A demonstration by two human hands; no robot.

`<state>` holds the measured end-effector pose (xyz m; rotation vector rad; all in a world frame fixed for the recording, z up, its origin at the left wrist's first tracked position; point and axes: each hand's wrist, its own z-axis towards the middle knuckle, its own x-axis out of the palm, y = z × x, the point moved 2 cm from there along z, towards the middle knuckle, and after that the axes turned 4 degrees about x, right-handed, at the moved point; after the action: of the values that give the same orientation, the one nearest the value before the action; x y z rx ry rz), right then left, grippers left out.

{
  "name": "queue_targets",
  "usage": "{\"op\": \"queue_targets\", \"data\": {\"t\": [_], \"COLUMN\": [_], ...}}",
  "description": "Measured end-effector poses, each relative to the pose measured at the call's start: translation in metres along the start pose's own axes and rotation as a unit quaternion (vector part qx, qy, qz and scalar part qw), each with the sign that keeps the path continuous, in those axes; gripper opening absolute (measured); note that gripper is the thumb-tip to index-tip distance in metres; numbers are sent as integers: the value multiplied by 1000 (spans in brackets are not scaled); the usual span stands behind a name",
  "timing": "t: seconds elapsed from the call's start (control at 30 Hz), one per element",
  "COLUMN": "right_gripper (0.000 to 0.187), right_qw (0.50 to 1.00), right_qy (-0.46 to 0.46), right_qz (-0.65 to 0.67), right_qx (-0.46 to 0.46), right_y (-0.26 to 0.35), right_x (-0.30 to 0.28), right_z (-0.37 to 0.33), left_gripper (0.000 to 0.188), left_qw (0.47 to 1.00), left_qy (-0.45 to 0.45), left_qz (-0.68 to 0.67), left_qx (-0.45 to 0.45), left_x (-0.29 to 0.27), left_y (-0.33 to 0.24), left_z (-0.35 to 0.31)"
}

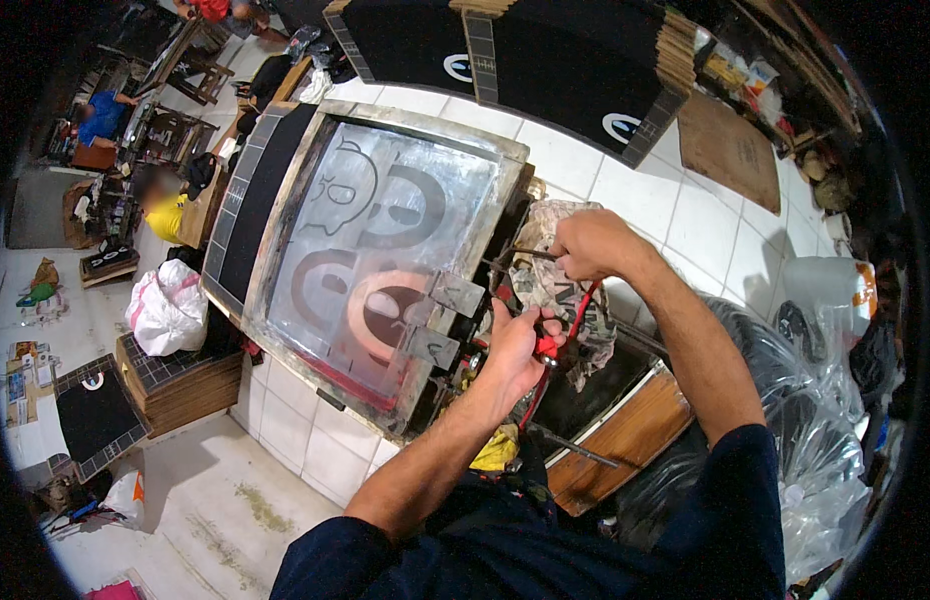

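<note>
My right hand (590, 246) is closed in a fist at the end of a thin dark metal rod (528, 251), beside a crumpled camouflage-patterned cloth (553, 225). Lower and to the left, my left hand (518, 352) has its fingers curled around a red fitting (547, 346); what else lies in the palm is hidden. A red cable or hose (583, 312) runs between the two hands. Left of them lies a screen-printing frame (417, 143) with a pale mesh bearing cartoon face shapes. Metal clamp plates (457, 293) hold its near right side.
Stacks of black printed boards (575, 85) stand beyond the frame, and another stack (180, 385) is at the left. A wooden panel (625, 435) and clear plastic bags (805, 440) lie to the right. Other people, one in yellow (166, 218), are at the far left.
</note>
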<state>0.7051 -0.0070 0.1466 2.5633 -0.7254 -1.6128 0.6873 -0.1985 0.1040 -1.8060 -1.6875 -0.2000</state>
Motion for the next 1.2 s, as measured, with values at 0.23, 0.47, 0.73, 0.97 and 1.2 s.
{"op": "queue_targets", "data": {"t": [0.23, 0.47, 0.73, 0.97, 1.2], "right_gripper": [22, 45, 63, 35, 31], "right_qw": [997, 822, 986, 947, 967], "right_qy": [38, -552, -117, -309, -179], "right_qz": [-59, -44, -82, 68, 179], "right_qx": [37, -129, 88, -56, -24], "right_y": [16, 79, 0, -35, -30], "right_x": [-9, -109, 43, 82, 74], "right_z": [-2, -24, -4, -20, -38], "left_gripper": [57, 28, 10, 9, 7], "left_qw": [998, 998, 995, 962, 972], "left_qy": [-54, -60, -77, -15, -31], "left_qz": [0, 3, -37, -229, -200], "left_qx": [10, 6, -46, -150, -122], "left_x": [11, 18, 19, 2, -1], "left_y": [1, -4, -23, -63, -48], "left_z": [-3, -5, -6, 5, 3]}}
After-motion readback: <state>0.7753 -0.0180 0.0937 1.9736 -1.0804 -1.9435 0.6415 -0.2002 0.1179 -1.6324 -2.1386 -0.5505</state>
